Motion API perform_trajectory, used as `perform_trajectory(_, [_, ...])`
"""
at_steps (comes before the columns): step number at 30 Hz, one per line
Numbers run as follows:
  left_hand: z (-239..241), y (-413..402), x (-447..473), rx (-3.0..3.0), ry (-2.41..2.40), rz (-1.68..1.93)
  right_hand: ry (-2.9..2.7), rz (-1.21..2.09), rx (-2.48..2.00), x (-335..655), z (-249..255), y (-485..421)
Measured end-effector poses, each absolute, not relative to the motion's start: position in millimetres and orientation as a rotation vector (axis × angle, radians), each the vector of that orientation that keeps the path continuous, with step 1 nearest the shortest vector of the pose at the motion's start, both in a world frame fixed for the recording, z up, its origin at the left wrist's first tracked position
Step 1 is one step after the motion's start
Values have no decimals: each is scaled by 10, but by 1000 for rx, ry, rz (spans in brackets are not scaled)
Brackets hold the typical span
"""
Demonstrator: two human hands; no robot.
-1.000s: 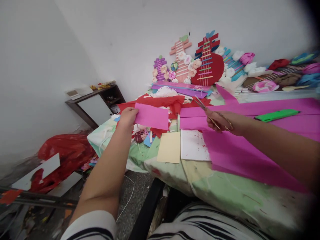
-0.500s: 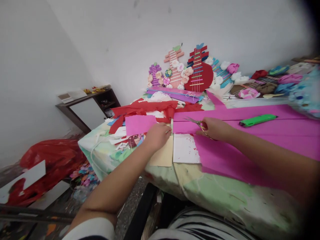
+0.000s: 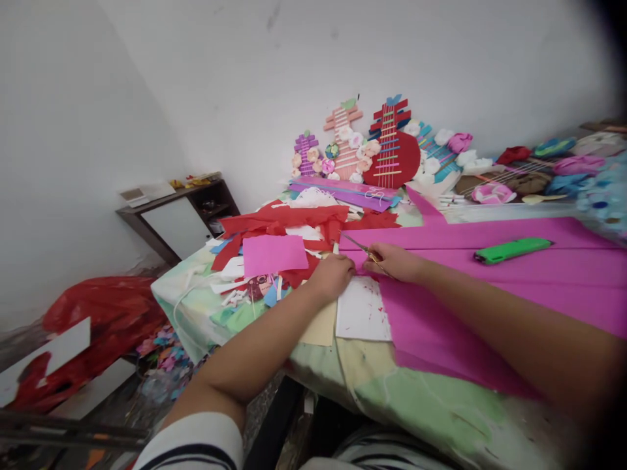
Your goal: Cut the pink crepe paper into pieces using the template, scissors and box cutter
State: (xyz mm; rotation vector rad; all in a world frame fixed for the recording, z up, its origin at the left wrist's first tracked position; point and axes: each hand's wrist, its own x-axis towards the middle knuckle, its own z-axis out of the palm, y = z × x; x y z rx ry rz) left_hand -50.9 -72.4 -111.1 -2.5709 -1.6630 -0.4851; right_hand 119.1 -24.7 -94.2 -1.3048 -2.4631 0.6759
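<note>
My right hand (image 3: 399, 262) is closed round a pair of scissors (image 3: 368, 252). Their blades lie over the left end of the long magenta crepe paper (image 3: 431, 238) and point to the far left. Curled at the near left corner of that paper is my left hand (image 3: 333, 277), its fingertips pinching the edge. The paper is folded in long strips and spreads to the right. Below the hands lies a white board (image 3: 363, 310) dotted with red scraps. A cut magenta rectangle (image 3: 274, 255) rests left of my left hand.
A green box cutter (image 3: 513, 250) lies on the magenta paper. Red paper scraps (image 3: 284, 222) are heaped at the far left. Handmade instrument shapes, including a red one (image 3: 394, 160), lean on the wall. A low cabinet (image 3: 169, 225) stands beyond the table.
The scissors and my right hand have moved left, to the paper's end. My left hand has moved right and now touches the paper's edge. The view has shifted slightly.
</note>
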Motion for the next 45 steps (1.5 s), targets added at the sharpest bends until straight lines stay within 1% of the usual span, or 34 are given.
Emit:
perform_trajectory(3, [-1119, -699, -514, -2566, -1704, -533, -2476, 687, -1306, 1184, -880, -277])
perform_trajectory(7, [-1082, -704, -573, -2573, -1713, -603, -2577, 564, -1328, 1123, -861, -322])
perform_trajectory(13, [-1042, -717, -679, -2633, -1642, -563, -2593, 492, -1343, 1039, -937, -333])
perform_trajectory(23, [-1034, -765, -703, -2549, -1715, -543, -2568, 497, -1379, 1053, -895, -292])
perform_trajectory(28, [-1029, -776, -654, -2508, -1714, -525, -2537, 515, -1445, 1192, -690, -345])
perform_trajectory(33, [-1025, -778, -631, -2460, -1705, -552, -2728, 219, -1576, 1540, -472, -483])
perform_trajectory(38, [-1062, -776, -624, -2460, -1691, -572, -2897, -215, -1588, 1705, -541, -651])
perform_trajectory(41, [-1087, -766, -615, -2449, -1700, -574, -2964, -319, -1553, 1685, -595, -691])
perform_trajectory(45, [-1093, -753, -611, -2414, -1716, -570, -2986, -332, -1585, 1652, -579, -693])
